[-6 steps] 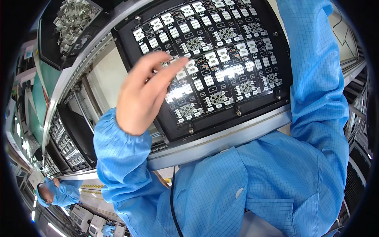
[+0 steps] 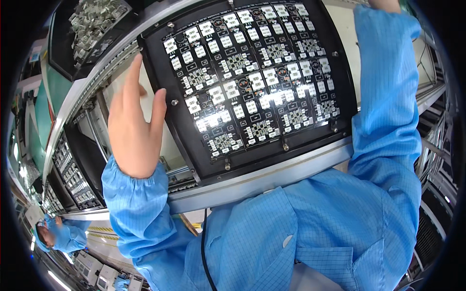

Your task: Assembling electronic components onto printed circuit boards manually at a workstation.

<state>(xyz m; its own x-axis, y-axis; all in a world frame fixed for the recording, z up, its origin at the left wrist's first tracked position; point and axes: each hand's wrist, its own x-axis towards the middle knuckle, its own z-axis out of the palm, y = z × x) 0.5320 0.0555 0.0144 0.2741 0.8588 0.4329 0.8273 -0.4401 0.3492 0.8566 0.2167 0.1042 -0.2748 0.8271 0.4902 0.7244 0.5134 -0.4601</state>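
Note:
A black carrier frame (image 2: 187, 153) lies on the conveyor in front of me, holding a panel of circuit boards (image 2: 252, 77) covered with white components. My left hand (image 2: 136, 119) hovers beside the frame's left edge, fingers stretched and thumb apart, with nothing in it. At the top right edge of the picture, only a bit of my right hand (image 2: 386, 5) shows past its blue sleeve; its fingers are out of view. At the far left, a black bin (image 2: 60, 53) holds a heap of small silvery parts (image 2: 94, 26).
A metal rail (image 2: 262, 172) runs between my body and the frame. More populated carriers (image 2: 75, 169) sit further left along the line. Beyond them, at lower left, a person in blue (image 2: 63, 235) is at the same line. A black cable (image 2: 204, 247) hangs down my front.
My left hand has moved left, off the circuit boards to beside the frame, and its fingers have straightened. My right hand's lower part has come into view at the top edge.

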